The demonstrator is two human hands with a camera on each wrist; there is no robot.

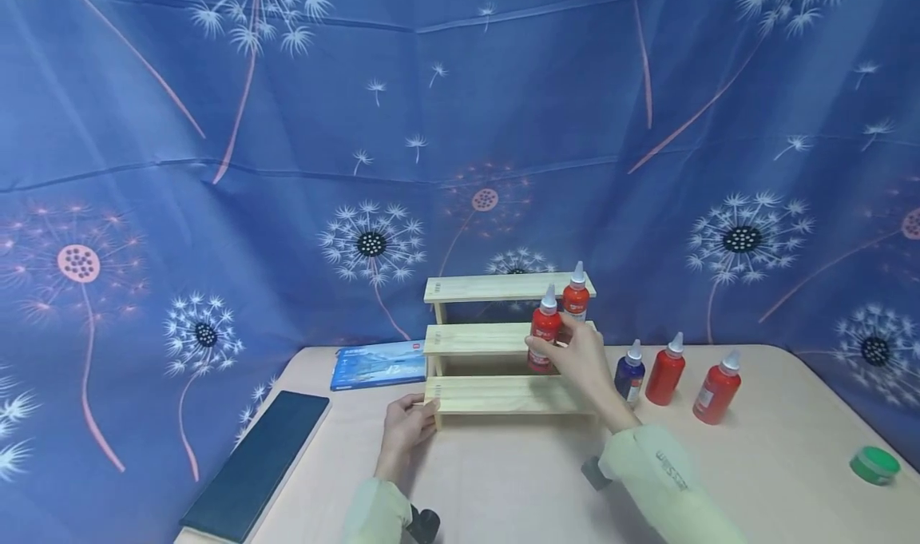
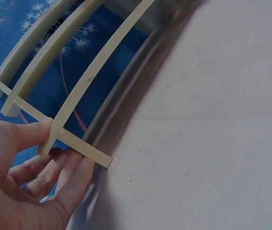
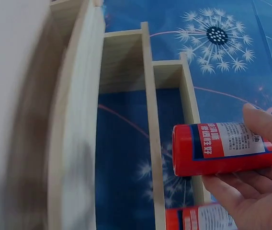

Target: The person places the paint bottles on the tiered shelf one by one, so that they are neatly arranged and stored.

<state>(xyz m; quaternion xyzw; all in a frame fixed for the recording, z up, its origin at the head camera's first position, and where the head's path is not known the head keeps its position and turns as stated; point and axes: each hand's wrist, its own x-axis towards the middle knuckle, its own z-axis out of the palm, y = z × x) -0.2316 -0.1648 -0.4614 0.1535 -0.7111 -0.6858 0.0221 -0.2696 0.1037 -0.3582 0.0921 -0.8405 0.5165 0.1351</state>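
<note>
A three-tier wooden rack (image 1: pixel 489 396) stands on the table. My left hand (image 1: pixel 407 430) grips the left end of its lowest tier; in the left wrist view the thumb presses the slat (image 2: pixel 93 72) and the fingers lie around the side leg. My right hand (image 1: pixel 580 360) holds a red squeeze bottle (image 1: pixel 544 335) with a pointed silver cap, upright before the middle tier. In the right wrist view, thumb and fingers wrap the printed bottle (image 3: pixel 222 147). Another red bottle (image 1: pixel 575 295) stands just behind it on the rack, its lower part hidden.
Right of the rack stand a dark blue bottle (image 1: pixel 629 375) and two red bottles (image 1: pixel 665 372). A green round tub (image 1: pixel 874 465) lies near the right edge. At left are a blue flat pack (image 1: pixel 377 364) and a dark book-like slab (image 1: pixel 259 460). A dandelion-print curtain (image 1: pixel 460 129) hangs behind.
</note>
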